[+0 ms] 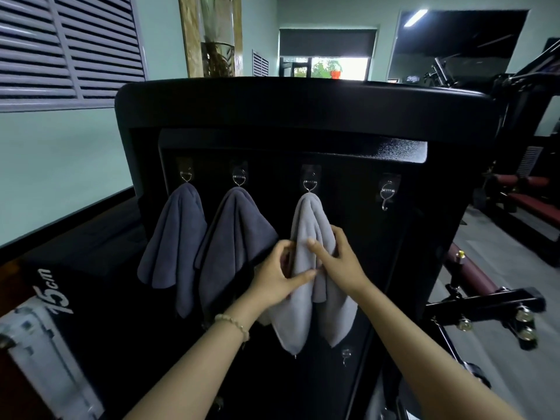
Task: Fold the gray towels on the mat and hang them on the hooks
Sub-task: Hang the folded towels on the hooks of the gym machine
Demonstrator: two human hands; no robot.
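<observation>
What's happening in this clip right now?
A person is hanging towels on hooks on a black panel. The left hand and right hand both hold the light gray towel, hung from the third hook. The far-left dark towel and the second dark towel already hang on their own hooks; the fourth hook is bare.

Gym, red padded benches (527,198), black weight machines (485,301), plyo box (60,286)

Both arms extend forward; left hand (280,275) and right hand (338,259) pinch the towel (306,215)
</observation>
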